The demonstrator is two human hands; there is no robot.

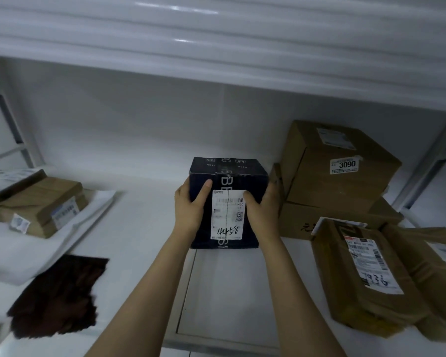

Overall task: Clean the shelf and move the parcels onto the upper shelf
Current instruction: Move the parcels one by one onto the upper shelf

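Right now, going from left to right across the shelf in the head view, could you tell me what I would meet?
Brown parcel on white bags → dark cloth → left hand → dark box → right hand → stacked cartons, top one marked 3090 → wrapped parcels at the far right.

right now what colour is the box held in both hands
Dark navy, nearly black, box with a white shipping label, gripped by the left hand and right hand; head view.

Fingers of both hands wrap behind the dark box (pixel 224 202), so they're hidden. The label's (pixel 227 214) small print is too blurry to read. At the shelf's (pixel 144 228) left edge a brown parcel (pixel 36 204) gets cropped — same for the one (pixel 440 276) at the right edge.
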